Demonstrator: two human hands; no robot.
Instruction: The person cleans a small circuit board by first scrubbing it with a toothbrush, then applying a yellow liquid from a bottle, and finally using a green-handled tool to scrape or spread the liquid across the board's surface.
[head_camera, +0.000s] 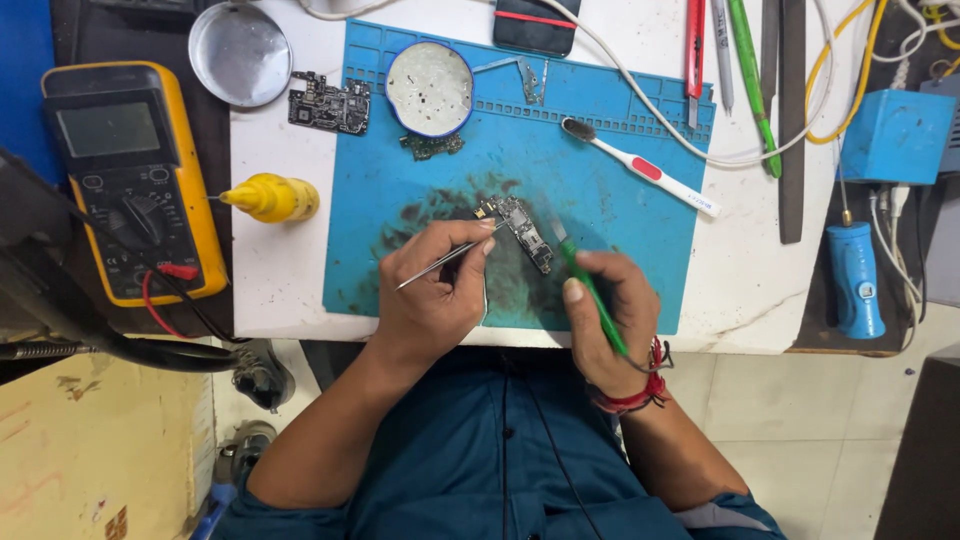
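A small dark circuit board (525, 232) lies on the stained blue work mat (620, 240). My left hand (432, 295) grips metal tweezers (445, 260) whose tips reach the board's upper left end. My right hand (610, 320) holds a green-handled tool (592, 295) with its thin metal tip pointing at the board's right side. Both hands rest on the mat's front part, close together, with the board between them.
A yellow multimeter (130, 180) stands at the left, a yellow squeeze bottle (272, 197) beside it. A second circuit board (330, 103), a round tin (430, 88), a metal dish (240, 52) and a toothbrush (640, 167) lie farther back. A blue box (895, 135) and cables sit right.
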